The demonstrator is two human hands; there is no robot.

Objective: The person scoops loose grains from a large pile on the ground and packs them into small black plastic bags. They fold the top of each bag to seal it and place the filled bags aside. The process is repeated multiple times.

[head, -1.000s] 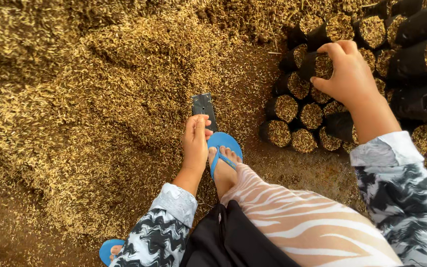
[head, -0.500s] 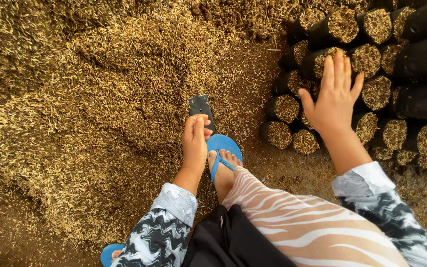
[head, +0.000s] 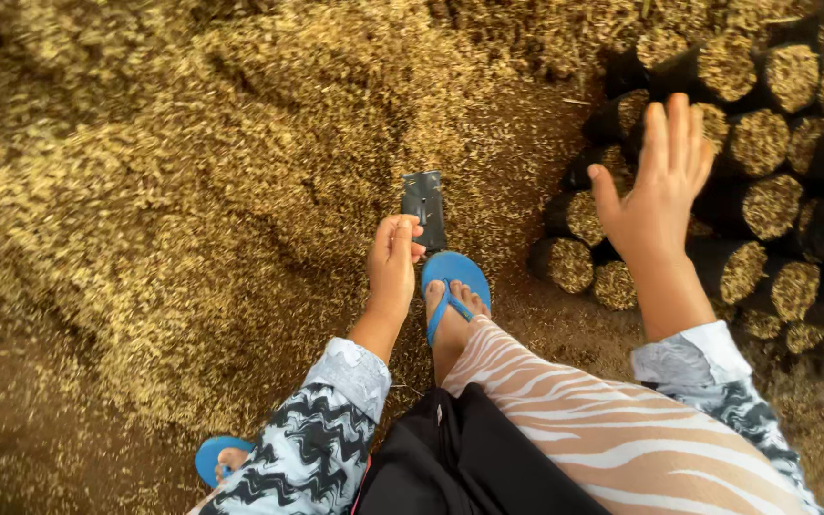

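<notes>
Your left hand (head: 394, 259) is curled shut around the lower end of a flat black bag (head: 424, 205), pinching it between thumb and fingers so that the rest of the bag sticks up and away from you, lying over the husk. The bag looks empty and pressed flat, though its top edge is small and hard to read from here. Just to the right of that hand, your foot in a blue flip-flop (head: 452, 281) is planted on the brown ground, toes pointing toward the bag and almost touching its lower end.

Your right hand (head: 655, 191) is raised with the palm spread wide, all fingers apart and gripping nothing. It hovers in front of the stack of filled black bags (head: 765, 191), which lie on their sides in rows at your right with their round, husk-packed mouths facing you. The hand is close to the nearest bags, but you cannot tell whether the fingertips touch any of them.

A large heap of golden rice husk (head: 174, 191) fills the left and upper part of the view, sloping down to bare dirt near your left knee. A 2nd blue flip-flop (head: 218, 456) shows at the bottom left edge, partly hidden behind your patterned sleeve. Your leg in striped cloth runs across the bottom right, with dark fabric beside it
</notes>
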